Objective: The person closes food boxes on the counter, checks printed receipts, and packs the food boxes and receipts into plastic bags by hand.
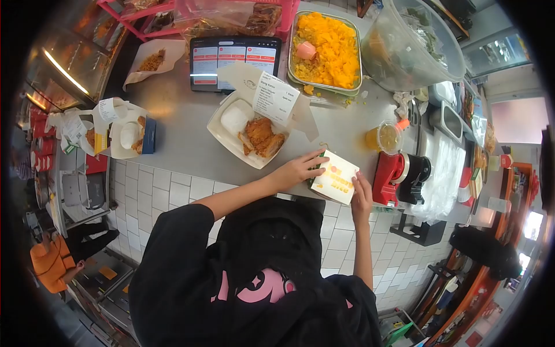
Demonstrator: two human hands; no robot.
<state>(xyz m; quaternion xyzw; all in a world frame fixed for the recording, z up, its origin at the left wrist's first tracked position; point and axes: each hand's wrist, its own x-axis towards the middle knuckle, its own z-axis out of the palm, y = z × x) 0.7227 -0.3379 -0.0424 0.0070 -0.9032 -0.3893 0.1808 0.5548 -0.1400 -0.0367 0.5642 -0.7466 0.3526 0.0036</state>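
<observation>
At the counter's front edge sits a small closed cardboard food box (335,178) with yellow lettering on its white lid. My left hand (298,171) grips its left side, fingertips on the lid. On the opposite side, my right hand (362,194) holds the box's edge with its fingers bent. Just beyond my left hand is an open takeaway box (218,128) containing a mound of white rice (236,118) and fried chicken (263,137). A printed order slip (276,99) is on its raised lid.
A tablet (234,63) and a tray of yellow shredded food (329,49) stand at the back. Filled boxes (124,147) are at left. On the right are a drink cup (388,137), a red tape dispenser (388,176) and plastic bags (436,179). Another person (49,263) is far left.
</observation>
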